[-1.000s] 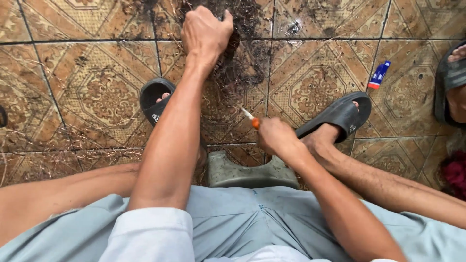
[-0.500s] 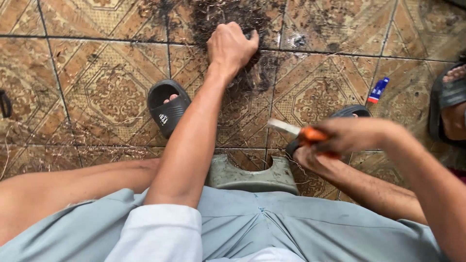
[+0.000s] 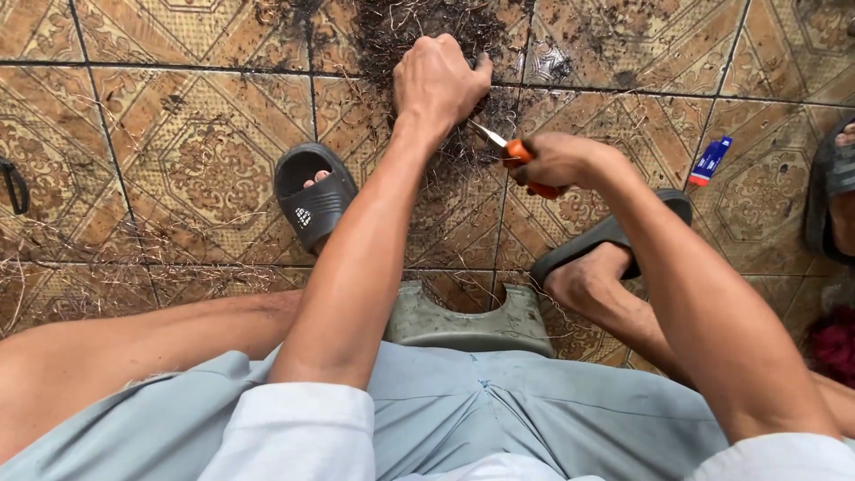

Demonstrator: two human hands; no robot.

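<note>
Both hands meet: left hand (image 3: 439,82) grips roots (image 3: 463,147), right hand (image 3: 561,160) holds scissors (image 3: 512,153).

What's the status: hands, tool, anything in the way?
Left hand fisted on dark root debris on the tiled floor. Right hand shut on orange-handled knife, blade toward left hand. Nothing between them.

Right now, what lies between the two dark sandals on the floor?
Head view: between the left sandal and right sandal, the left forearm crosses tiles strewn with dark root debris.
</note>
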